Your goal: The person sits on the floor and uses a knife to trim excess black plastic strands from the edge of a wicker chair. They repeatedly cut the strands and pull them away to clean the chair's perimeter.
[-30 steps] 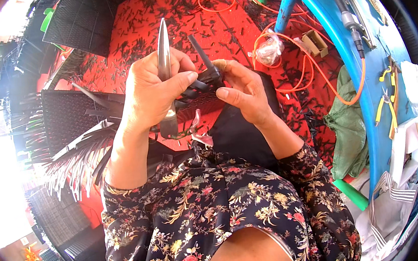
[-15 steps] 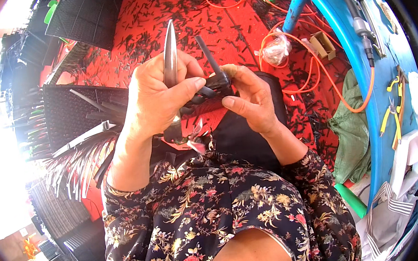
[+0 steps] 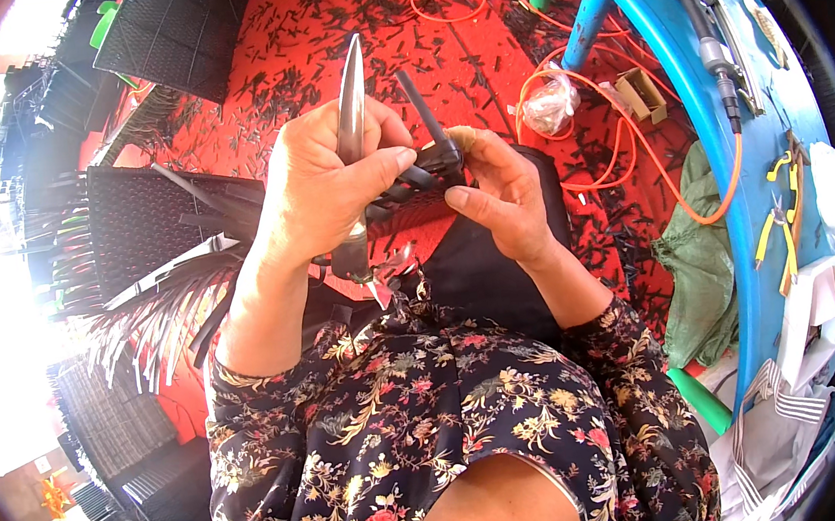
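My left hand (image 3: 319, 175) is closed, with a shiny pointed metal blade (image 3: 351, 96) sticking up past the fingers. The blade's lower part (image 3: 351, 252) shows below the palm, with a red and white scrap by its end. Thumb and forefinger of this hand pinch a flat black strip (image 3: 417, 178). My right hand (image 3: 503, 187) grips the corner of a black woven panel (image 3: 402, 202), from which another dark strip end (image 3: 421, 104) juts upward. The hands work close together, and the fingers hide part of the corner.
Loose strips fan out from a dark woven panel (image 3: 167, 219) at left. Black offcuts litter the red floor (image 3: 315, 29). On the right, a blue table (image 3: 780, 55) bears an air tool (image 3: 707, 32) and yellow-handled pliers (image 3: 781, 225). An orange hose (image 3: 643, 153) loops across the floor near a cardboard box (image 3: 641, 95).
The blade has swung slightly to the right at its tip, and my left hand has shifted a little rightward. Both hands keep their grip at the panel's corner.
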The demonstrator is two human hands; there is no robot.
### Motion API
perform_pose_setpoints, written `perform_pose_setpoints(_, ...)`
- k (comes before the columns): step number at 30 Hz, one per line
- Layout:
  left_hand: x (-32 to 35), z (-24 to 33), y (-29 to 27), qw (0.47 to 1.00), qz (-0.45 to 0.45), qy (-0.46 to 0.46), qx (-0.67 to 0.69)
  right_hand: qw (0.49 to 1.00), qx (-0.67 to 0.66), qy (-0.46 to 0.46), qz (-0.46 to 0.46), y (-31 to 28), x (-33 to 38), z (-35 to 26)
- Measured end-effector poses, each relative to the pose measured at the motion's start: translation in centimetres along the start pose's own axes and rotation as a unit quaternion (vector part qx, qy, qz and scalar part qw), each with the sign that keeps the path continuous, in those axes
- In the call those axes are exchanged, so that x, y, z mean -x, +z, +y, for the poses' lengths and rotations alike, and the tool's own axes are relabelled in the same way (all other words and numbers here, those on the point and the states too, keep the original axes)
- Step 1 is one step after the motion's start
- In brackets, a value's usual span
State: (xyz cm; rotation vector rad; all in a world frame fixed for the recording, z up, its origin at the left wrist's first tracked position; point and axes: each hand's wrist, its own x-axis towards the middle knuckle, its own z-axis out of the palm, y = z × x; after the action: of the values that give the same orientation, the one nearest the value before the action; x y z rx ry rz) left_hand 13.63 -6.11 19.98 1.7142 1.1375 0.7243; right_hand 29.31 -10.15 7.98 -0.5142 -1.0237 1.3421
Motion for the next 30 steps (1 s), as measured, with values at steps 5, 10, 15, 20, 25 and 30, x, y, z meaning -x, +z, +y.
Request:
perform_pose_setpoints(5, -0.3, -0.3, 0.2, 1.0, 0.0, 0.013, 0.004, 1.0, -0.004, 0.009, 0.01, -0.3, 0.1, 0.5)
perform_pose_setpoints(10, -0.6, -0.4, 0.5, 1.0, 0.004, 0.01, 0.002, 0.999, -0.032, 0.011, 0.009, -0.7, 0.1, 0.8)
perform_pose_setpoints(15, -1.2, -0.5, 0.6, 1.0, 0.005, 0.018, -0.002, 0.994, -0.104, 0.024, 0.003, -1.7, -0.7, 0.4)
perform_pose_setpoints(20, -1.6, -0.9, 0.6, 0.999, -0.004, 0.028, 0.036, 0.993, -0.109, 0.023, 0.037, -1.5, -1.1, -0.1)
perform_pose_setpoints(25, -1.9, -1.3, 0.9, 0.998, 0.023, 0.054, 0.039, 0.994, -0.1, 0.025, 0.043, -2.1, -1.4, 0.2)
perform_pose_setpoints(30, -1.8, -1.3, 0.8, 0.996, 0.037, 0.066, 0.055, 0.994, -0.096, 0.027, 0.039, -2.1, -1.5, 0.0)
